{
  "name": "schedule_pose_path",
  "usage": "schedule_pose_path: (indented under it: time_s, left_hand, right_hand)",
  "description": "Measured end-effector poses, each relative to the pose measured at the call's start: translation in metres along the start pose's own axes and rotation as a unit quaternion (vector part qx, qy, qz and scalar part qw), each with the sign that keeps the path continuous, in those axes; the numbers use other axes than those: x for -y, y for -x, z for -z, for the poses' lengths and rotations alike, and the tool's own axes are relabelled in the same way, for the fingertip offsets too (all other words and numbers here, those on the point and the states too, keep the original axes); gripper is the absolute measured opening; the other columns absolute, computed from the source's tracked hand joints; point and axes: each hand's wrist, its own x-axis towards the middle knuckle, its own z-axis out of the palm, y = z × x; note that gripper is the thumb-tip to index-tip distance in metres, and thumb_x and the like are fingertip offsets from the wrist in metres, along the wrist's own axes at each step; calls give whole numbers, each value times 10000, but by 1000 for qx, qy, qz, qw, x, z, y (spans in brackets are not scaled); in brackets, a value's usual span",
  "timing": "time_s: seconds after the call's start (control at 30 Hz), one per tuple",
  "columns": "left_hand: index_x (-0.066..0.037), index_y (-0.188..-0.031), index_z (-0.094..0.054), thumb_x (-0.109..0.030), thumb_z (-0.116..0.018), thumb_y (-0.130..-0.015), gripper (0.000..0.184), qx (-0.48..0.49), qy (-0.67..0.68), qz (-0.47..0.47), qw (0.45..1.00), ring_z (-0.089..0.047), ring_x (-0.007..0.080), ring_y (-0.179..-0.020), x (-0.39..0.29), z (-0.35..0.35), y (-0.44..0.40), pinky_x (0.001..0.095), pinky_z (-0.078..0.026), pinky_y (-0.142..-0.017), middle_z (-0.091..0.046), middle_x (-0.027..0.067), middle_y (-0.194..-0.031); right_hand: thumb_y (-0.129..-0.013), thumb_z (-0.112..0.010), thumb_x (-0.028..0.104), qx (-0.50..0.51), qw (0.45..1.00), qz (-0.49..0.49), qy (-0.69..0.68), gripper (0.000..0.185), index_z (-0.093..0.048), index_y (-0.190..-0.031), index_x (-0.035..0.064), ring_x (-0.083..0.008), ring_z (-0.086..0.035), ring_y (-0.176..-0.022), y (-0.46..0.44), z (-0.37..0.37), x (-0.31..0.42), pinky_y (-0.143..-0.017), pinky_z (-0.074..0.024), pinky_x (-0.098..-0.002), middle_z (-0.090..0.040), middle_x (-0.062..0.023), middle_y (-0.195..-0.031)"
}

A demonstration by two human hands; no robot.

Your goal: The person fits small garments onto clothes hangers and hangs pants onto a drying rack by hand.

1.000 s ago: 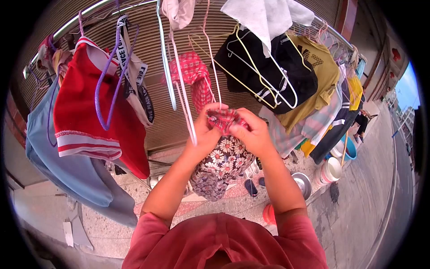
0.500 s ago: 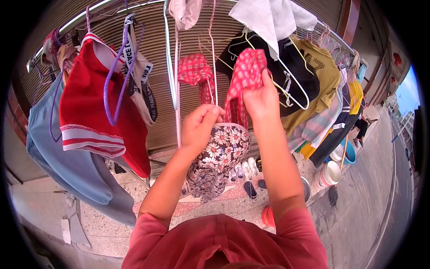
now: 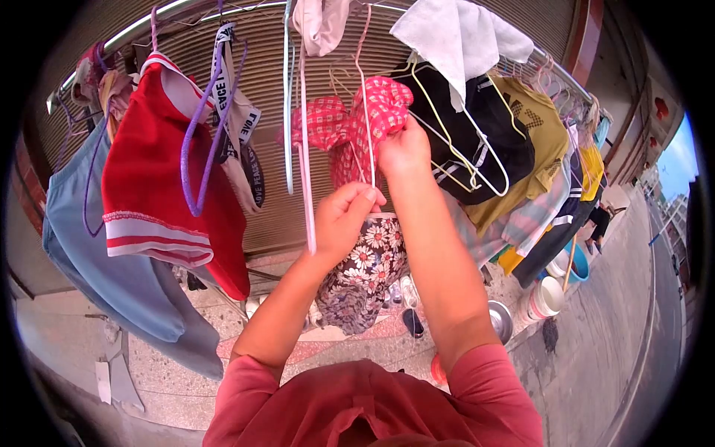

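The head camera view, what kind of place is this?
Probably a paved roadside spot outside a shuttered building: clothes hang from a metal rail before a ribbed shutter, and a road runs off at the right.

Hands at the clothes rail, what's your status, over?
Left hand apparently gripping pink hanger, floral cloth hanging just below. Right hand holding up red checked cloth. Pale blue hanger dangling nearby, possibly in the way.

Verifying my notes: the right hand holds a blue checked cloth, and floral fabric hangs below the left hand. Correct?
The colour is wrong: in the head view, the right hand holds a red checked cloth; floral fabric hangs below the left hand.
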Motion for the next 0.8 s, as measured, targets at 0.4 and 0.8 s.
schedule_pose_path:
  time_s: [0.4,0.8]
  left_hand:
    - [-4,-820,-574,-142,-472,-889,185,39,10,6,999,-517,72,-683,1,9,-3,213,-418,-630,-558,14,-714]
    - [-14,-834,-586,-161,-477,-893,192,49,27,39,998,-533,66,-690,-6,1,-1,208,-428,-641,-574,11,-723]
  right_hand:
    - [-850,-522,141,290,864,-289,293,354,-472,-1150,-40,-253,-554,-988,-2,-1,13,-760,-501,-365,-532,-180,-1120]
    - [-691,-656,348,266,310,298,863,382,-643,-969,87,-327,-552,-938,-38,-17,-12,-819,-443,-419,-599,-165,-987]
